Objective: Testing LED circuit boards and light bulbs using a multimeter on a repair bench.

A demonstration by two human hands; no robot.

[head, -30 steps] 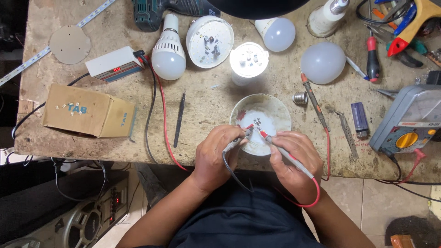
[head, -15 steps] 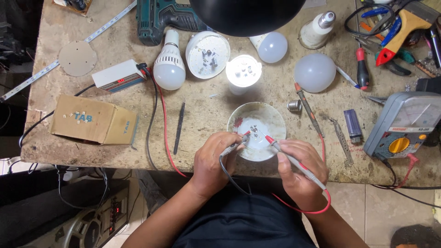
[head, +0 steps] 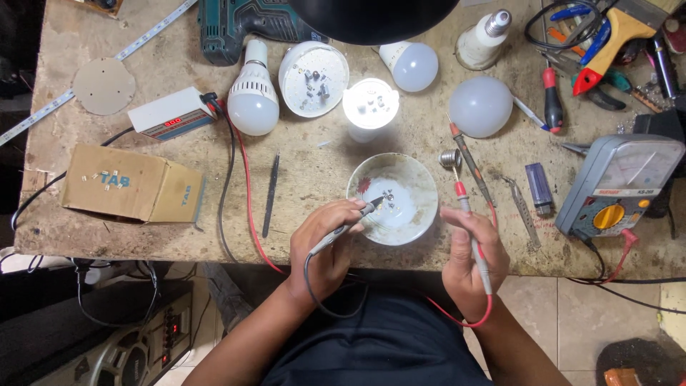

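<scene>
Right, spatial check on your two probes and the round board:
Board: the round board (head: 392, 199) is lying flat at the near table edge (head: 179, 246), between your hands, with small parts showing at its centre.
Left hand: your left hand (head: 325, 246) is closing around the black probe (head: 348, 224), fingers wrapped tight, pen-style.
Black probe axis: it is running from lower left up to the right, tip touching down on the board just left of centre.
Right hand: your right hand (head: 471, 254) is gripping the red probe (head: 468, 221), fingers curled fully round the shaft.
Red probe axis: it is standing near vertical in the frame, tip pointing away from you and sitting off the board, just beside its right rim.
Direction to target: the board centre is lying up and to the left of the red tip.
Nearer hand: the left is already on the board; the right is hanging just outside it.
Leads: the red lead (head: 457, 322) is looping below your right wrist, off the table.
Meter: the grey meter (head: 614, 187) is sitting well to the right, apart from both hands.
</scene>
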